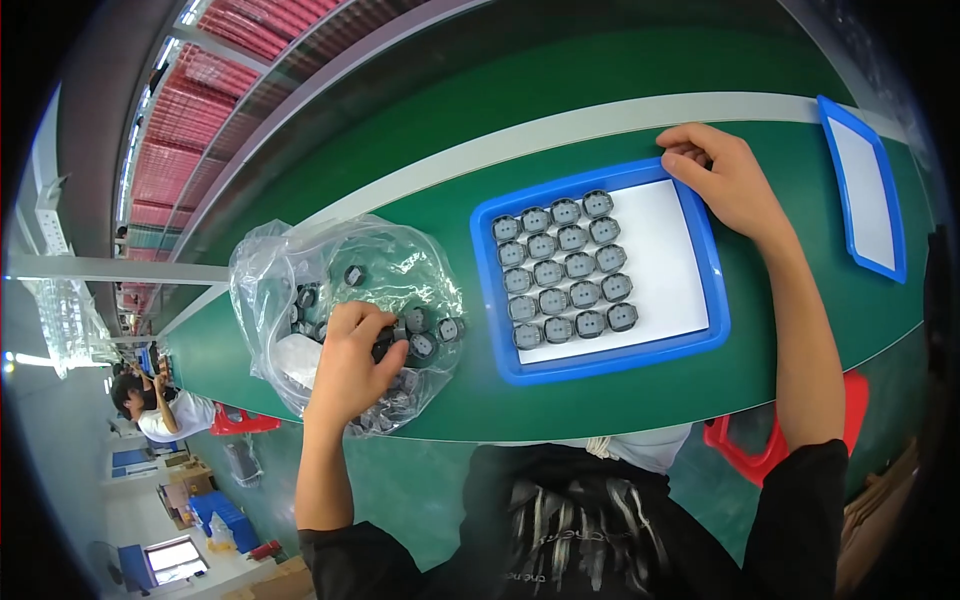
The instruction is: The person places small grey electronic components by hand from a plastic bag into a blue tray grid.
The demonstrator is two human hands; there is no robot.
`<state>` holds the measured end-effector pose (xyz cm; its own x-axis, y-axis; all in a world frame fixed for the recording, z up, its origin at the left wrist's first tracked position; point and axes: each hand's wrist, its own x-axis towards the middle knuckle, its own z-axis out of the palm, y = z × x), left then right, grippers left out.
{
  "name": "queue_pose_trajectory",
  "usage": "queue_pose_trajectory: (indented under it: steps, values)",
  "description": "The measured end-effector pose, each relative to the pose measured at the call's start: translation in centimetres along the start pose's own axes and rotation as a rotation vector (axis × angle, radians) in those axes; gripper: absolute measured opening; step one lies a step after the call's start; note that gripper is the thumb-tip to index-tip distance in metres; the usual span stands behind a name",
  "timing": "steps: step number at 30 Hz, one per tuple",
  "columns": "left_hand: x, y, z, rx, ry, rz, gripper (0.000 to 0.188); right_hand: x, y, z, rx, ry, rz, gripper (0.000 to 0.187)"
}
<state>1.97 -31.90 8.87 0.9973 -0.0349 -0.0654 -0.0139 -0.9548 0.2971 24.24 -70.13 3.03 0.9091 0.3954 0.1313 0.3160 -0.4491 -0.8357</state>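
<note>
Over an opened clear plastic bag (262,290) on the left, my left hand (350,355) has thumb and fingers closed on a small dark plastic part (385,345), mostly hidden by the fingers. Several similar black-and-grey parts (423,345) lie loose in and on the bag. To the right of it is a blue tray (608,369) lined with a white sheet (660,260). Rows of the grey-faced parts (579,265) fill its left and middle, while white sheet shows at the right. At the tray's far right corner my right hand (722,180) is curled against the rim.
A second blue tray (867,195) with a white lining lies at the far right of the green table (440,405). A pale rail (480,145) runs along the far side. Red stools (750,455) stand below the near edge; another person (165,405) sits far left.
</note>
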Motion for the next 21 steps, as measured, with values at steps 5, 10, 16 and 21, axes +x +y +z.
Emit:
queue_pose_trajectory:
  steps: [5, 10, 16, 21]
  values:
    - [0.2, 0.2, 0.9, 0.049, 0.024, -0.107, 0.033, 0.1, -0.3, 0.3, 0.024, 0.000, -0.007, 0.027]
    - [1.2, -1.0, 0.3, 0.010, 0.100, -0.116, 0.034, 0.0, -0.4, 0.2, 0.009, 0.007, 0.004, 0.025]
    - [1.5, 0.0, -1.4, -0.136, 0.233, -0.070, 0.040, 0.0, -0.2, 0.1, 0.031, 0.002, 0.011, 0.025]
    - [3.5, 0.7, -0.4, -0.110, 0.252, 0.080, 0.023, 0.0, -0.2, 0.1, 0.034, 0.014, 0.012, 0.026]
